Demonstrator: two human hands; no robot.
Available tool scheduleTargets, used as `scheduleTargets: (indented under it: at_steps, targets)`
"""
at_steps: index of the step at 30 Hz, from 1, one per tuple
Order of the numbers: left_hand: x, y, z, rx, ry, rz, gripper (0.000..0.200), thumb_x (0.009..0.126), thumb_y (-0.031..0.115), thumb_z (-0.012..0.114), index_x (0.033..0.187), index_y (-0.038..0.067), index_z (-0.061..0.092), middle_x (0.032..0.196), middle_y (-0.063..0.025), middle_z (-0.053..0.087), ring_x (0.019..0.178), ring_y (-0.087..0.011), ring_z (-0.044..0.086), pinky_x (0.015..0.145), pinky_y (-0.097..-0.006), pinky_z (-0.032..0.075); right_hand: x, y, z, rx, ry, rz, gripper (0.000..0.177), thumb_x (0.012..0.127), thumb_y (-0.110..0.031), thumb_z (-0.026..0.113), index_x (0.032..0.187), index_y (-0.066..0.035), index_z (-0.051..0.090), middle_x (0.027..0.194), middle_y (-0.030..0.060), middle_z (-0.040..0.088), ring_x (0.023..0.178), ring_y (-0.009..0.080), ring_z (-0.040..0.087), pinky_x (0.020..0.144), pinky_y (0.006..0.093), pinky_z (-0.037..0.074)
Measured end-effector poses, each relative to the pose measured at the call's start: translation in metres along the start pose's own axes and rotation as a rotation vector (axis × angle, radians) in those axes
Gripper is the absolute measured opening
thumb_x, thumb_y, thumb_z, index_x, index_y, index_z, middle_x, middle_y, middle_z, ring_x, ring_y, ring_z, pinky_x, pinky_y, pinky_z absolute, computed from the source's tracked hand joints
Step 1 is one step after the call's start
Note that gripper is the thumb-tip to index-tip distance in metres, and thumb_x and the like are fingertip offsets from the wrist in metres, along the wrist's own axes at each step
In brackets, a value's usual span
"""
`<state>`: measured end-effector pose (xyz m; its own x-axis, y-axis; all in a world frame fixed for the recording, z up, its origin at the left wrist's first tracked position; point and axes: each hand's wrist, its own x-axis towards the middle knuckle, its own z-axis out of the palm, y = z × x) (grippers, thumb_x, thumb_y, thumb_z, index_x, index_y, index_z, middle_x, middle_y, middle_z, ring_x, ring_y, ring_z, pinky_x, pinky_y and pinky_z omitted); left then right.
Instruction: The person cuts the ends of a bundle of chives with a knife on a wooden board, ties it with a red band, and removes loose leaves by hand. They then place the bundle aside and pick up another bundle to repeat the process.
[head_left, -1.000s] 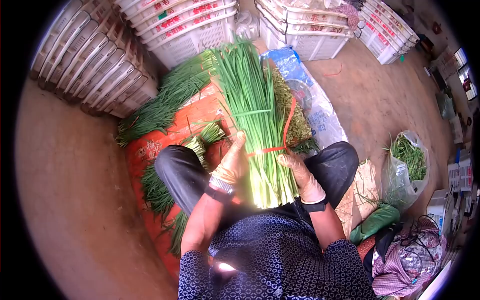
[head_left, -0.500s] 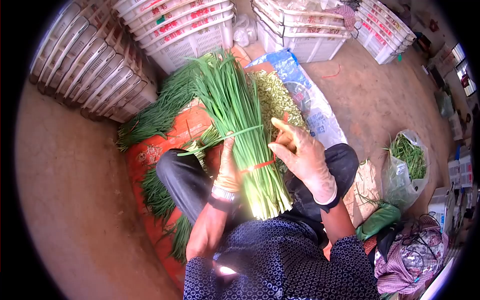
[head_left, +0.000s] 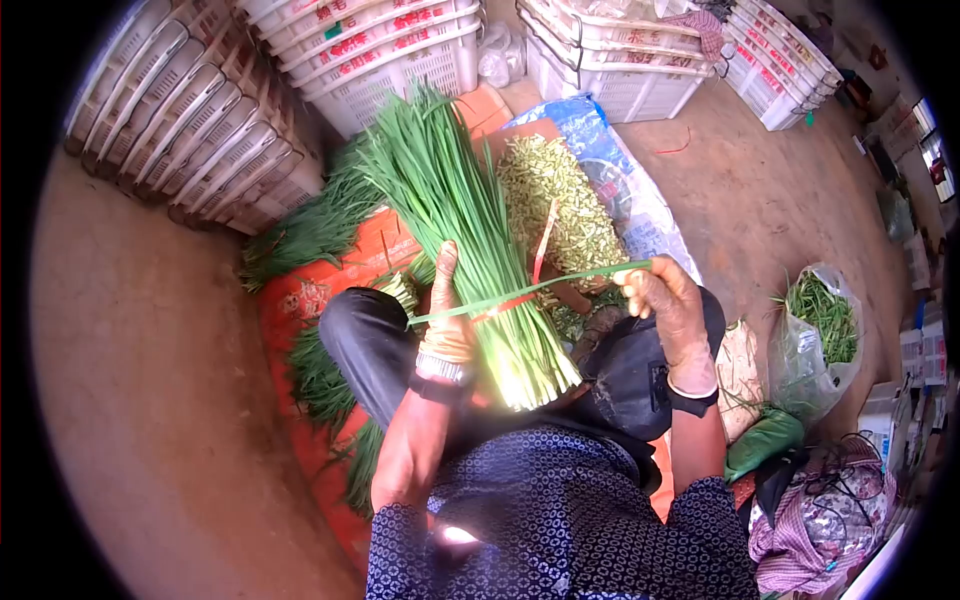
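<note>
A thick bundle of garlic chives [head_left: 445, 200] leans across my lap, leaves away from me and pale cut ends toward me. A red band [head_left: 505, 305] circles its lower part, with a loose tail sticking up. My left hand [head_left: 446, 305] is wrapped around the bundle's left side, thumb upward; its fingers are mostly hidden underneath. My right hand [head_left: 672, 312], to the right of the bundle, pinches the end of one long green leaf [head_left: 590, 273]. That leaf stretches across the bundle's front to my left hand. Both hands wear thin, translucent gloves.
Loose chives [head_left: 315, 205] lie at the left on an orange sheet [head_left: 385, 240]. Chopped pale stems [head_left: 560, 205] are heaped beyond my knees beside a blue-white sack [head_left: 630, 165]. Stacked white crates [head_left: 400, 85] stand behind. At the right are a plastic bag of greens [head_left: 820, 320] and cloth [head_left: 800, 540].
My right hand has moved right and now pulls a leaf end taut across the bundle. The bundle has shifted slightly left and away. The red band's loose tail now sticks up in plain view.
</note>
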<state>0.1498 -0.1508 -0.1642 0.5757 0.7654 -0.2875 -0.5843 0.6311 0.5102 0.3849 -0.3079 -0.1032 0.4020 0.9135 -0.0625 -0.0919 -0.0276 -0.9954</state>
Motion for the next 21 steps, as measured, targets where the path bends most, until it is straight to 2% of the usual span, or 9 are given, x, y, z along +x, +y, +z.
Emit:
scheduleTargets:
  at_steps: [1, 3, 5, 6, 9, 12, 15, 18, 21]
  targets:
    - [0.000, 0.002, 0.000, 0.010, -0.003, 0.049, 0.075, 0.097, 0.061, 0.067, 0.143, 0.003, 0.059, 0.125, -0.0167, 0.073, 0.110, -0.0340, 0.074, 0.098, -0.0538, 0.062, 0.002, 0.016, -0.018, -0.057, 0.086, 0.060, 0.029, 0.101, -0.032, 0.074, 0.108, -0.004, 0.075, 0.089, 0.0016, 0.073, 0.073, 0.0065, 0.062, 0.067, 0.0222, 0.049]
    - [-0.007, 0.009, 0.011, -0.045, -0.017, 0.054, 0.074, 0.097, 0.059, 0.068, 0.144, 0.003, 0.058, 0.128, -0.0173, 0.072, 0.112, -0.0349, 0.073, 0.099, -0.0561, 0.060, -0.005, 0.031, -0.027, -0.858, 0.143, 0.105, 0.033, 0.099, -0.032, 0.074, 0.117, -0.005, 0.073, 0.091, 0.0068, 0.074, 0.077, 0.0174, 0.070, 0.073, 0.0319, 0.056]
    - [-0.005, 0.013, 0.000, 0.014, -0.030, 0.047, 0.071, 0.097, 0.057, 0.069, 0.142, 0.003, 0.059, 0.128, -0.0172, 0.072, 0.111, -0.0343, 0.073, 0.099, -0.0551, 0.061, -0.027, 0.056, -0.031, -1.478, 0.077, -0.240, 0.036, 0.097, -0.031, 0.074, 0.125, -0.008, 0.071, 0.097, 0.0120, 0.074, 0.087, 0.0289, 0.074, 0.081, 0.0411, 0.059]
    - [-0.004, 0.012, 0.002, 0.050, 0.005, 0.108, 0.071, 0.097, 0.057, 0.069, 0.142, 0.003, 0.059, 0.128, -0.0172, 0.072, 0.110, -0.0340, 0.073, 0.098, -0.0542, 0.061, -0.033, 0.049, -0.020, -1.364, 0.079, -0.228, 0.041, 0.095, -0.032, 0.075, 0.130, -0.011, 0.070, 0.104, 0.0121, 0.075, 0.095, 0.0330, 0.074, 0.083, 0.0431, 0.059]
    - [-0.003, 0.005, 0.006, 0.084, 0.035, 0.224, 0.070, 0.097, 0.054, 0.071, 0.142, 0.002, 0.059, 0.128, -0.0167, 0.072, 0.110, -0.0330, 0.073, 0.099, -0.0516, 0.061, -0.041, 0.002, 0.030, -1.019, 0.020, -0.323, 0.039, 0.094, -0.039, 0.077, 0.125, -0.016, 0.073, 0.102, 0.0074, 0.075, 0.088, 0.0286, 0.074, 0.079, 0.0392, 0.060]
    - [0.008, -0.003, -0.008, -0.077, -0.135, 0.146, 0.074, 0.098, 0.055, 0.071, 0.147, 0.002, 0.056, 0.135, -0.0168, 0.070, 0.118, -0.0334, 0.070, 0.105, -0.0497, 0.058, -0.046, -0.011, 0.067, -0.946, -0.131, -0.393, 0.038, 0.088, -0.036, 0.085, 0.119, -0.015, 0.077, 0.098, 0.0077, 0.074, 0.080, 0.0251, 0.074, 0.071, 0.0361, 0.059]
    - [0.008, -0.004, -0.009, -0.106, -0.176, 0.184, 0.075, 0.097, 0.055, 0.072, 0.147, 0.002, 0.055, 0.138, -0.0163, 0.068, 0.118, -0.0330, 0.070, 0.107, -0.0480, 0.057, -0.040, 0.010, 0.080, -0.992, -0.057, -0.612, 0.029, 0.085, -0.030, 0.086, 0.108, -0.014, 0.076, 0.096, 0.0060, 0.074, 0.080, 0.0272, 0.073, 0.070, 0.0377, 0.059]
    - [0.002, -0.002, -0.008, -0.063, -0.102, 0.271, 0.072, 0.095, 0.053, 0.075, 0.144, 0.002, 0.058, 0.130, -0.0147, 0.071, 0.112, -0.0313, 0.071, 0.103, -0.0468, 0.059, -0.042, 0.015, 0.083, -1.049, -0.047, -0.522, 0.025, 0.087, -0.028, 0.084, 0.104, -0.012, 0.076, 0.093, 0.0074, 0.074, 0.081, 0.0299, 0.074, 0.071, 0.0403, 0.058]
    - [0.007, -0.004, -0.015, -0.104, -0.140, 0.281, 0.076, 0.093, 0.055, 0.076, 0.144, 0.002, 0.056, 0.132, -0.0164, 0.070, 0.114, -0.0329, 0.071, 0.103, -0.0487, 0.059, -0.040, 0.006, 0.080, -0.817, -0.262, -0.218, 0.025, 0.088, -0.027, 0.082, 0.103, -0.009, 0.075, 0.089, 0.0115, 0.074, 0.080, 0.0317, 0.074, 0.072, 0.0415, 0.057]
